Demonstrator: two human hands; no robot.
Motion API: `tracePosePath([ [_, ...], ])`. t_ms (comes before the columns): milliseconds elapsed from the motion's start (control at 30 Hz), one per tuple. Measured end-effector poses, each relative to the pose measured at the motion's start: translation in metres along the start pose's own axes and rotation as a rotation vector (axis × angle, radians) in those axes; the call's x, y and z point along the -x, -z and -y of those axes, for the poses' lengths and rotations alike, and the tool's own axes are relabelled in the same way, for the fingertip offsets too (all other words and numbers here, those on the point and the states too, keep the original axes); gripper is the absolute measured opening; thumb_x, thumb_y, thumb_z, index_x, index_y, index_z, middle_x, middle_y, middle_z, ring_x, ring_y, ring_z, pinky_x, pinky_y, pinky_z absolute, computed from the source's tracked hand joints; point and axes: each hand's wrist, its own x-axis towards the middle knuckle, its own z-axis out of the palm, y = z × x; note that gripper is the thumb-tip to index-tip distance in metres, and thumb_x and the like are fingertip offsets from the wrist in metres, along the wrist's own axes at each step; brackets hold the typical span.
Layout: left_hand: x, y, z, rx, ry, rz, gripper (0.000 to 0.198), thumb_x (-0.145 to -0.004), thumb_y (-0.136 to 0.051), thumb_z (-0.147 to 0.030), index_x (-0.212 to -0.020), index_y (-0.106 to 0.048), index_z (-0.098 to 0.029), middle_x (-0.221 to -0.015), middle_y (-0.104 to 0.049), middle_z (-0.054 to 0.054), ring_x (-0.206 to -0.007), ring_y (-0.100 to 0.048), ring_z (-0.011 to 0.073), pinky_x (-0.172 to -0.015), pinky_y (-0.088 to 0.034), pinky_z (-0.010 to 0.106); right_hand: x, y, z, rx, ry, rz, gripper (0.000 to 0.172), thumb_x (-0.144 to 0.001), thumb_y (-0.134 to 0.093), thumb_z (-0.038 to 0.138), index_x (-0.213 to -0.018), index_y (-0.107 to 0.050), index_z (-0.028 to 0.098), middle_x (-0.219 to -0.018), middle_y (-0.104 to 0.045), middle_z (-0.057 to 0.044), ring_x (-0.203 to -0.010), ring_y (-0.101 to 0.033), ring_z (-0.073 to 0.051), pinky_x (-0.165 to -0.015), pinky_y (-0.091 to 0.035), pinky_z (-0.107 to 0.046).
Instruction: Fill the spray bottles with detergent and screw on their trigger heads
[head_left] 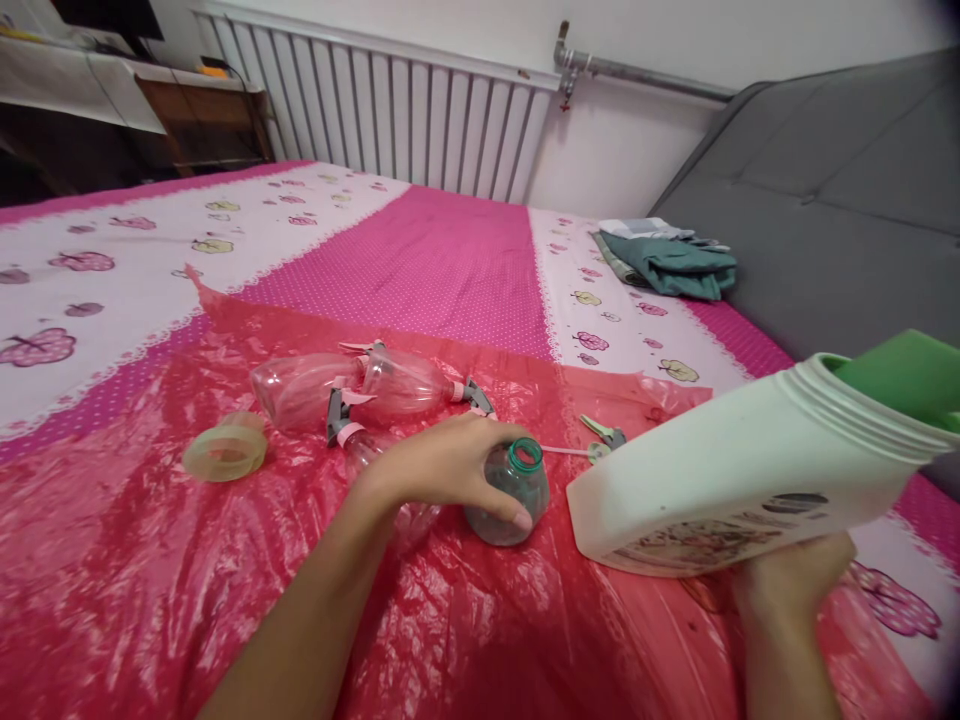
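Note:
My left hand (457, 470) is wrapped round a small clear spray bottle body (517, 490) with a green neck and no top on it. The bottle stands upright on a red plastic sheet (480, 630). On the right, my right hand (795, 575) grips a large white plastic container (720, 470) from below and tilts it. A green piece (907, 375) sticks out of the container's wide mouth; its kind is unclear. Between the two lies a detached spray head (606, 438) with a green trigger and a thin tube. My left forearm partly hides another clear spray bottle (364, 450).
Two more clear spray bottles lie behind my left hand, one nearer the left (300, 385), one beside it (409, 382). A tape roll (225, 447) rests at left. Folded clothes (667, 258) lie by the grey headboard (832, 180). Behind the bed is a radiator (397, 105).

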Motion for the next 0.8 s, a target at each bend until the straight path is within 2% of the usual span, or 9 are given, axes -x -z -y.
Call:
tracePosePath([
  [200, 0.0013, 0.0003, -0.0008, -0.006, 0.002, 0.004, 0.069, -0.066, -0.083, -0.056, -0.123, -0.064, -0.023, -0.111, -0.071, 0.005, -0.098, -0.064, 0.0259, -0.078, -0.045, 0.030, -0.0033, -0.0005, -0.0070, 0.007, -0.003, -0.021, 0.040, -0.065, -0.071, 0.038, -0.093, -0.068, 0.010, -0.088, -0.062, -0.001, -0.074, -0.048, -0.010, -0.071, -0.044, -0.022],
  [400, 0.0010, 0.0007, -0.0005, -0.003, 0.001, 0.006, 0.070, -0.065, -0.083, -0.056, -0.123, -0.064, -0.022, -0.110, -0.070, 0.006, -0.098, -0.064, 0.0262, -0.078, -0.045, 0.030, -0.0009, 0.0006, -0.0032, 0.030, -0.019, -0.011, 0.042, -0.064, -0.072, 0.037, -0.096, -0.069, 0.010, -0.093, -0.063, -0.002, -0.075, -0.049, -0.010, -0.069, -0.043, -0.021],
  [800, 0.0017, 0.0014, -0.0006, 0.016, 0.011, 0.013, 0.069, -0.065, -0.084, -0.056, -0.122, -0.065, -0.023, -0.110, -0.070, 0.005, -0.098, -0.063, 0.0263, -0.077, -0.045, 0.030, -0.0017, -0.0004, -0.0042, 0.024, -0.013, -0.011, 0.049, -0.061, -0.074, 0.042, -0.099, -0.071, 0.011, -0.088, -0.062, -0.001, -0.075, -0.050, -0.012, -0.073, -0.046, -0.024],
])
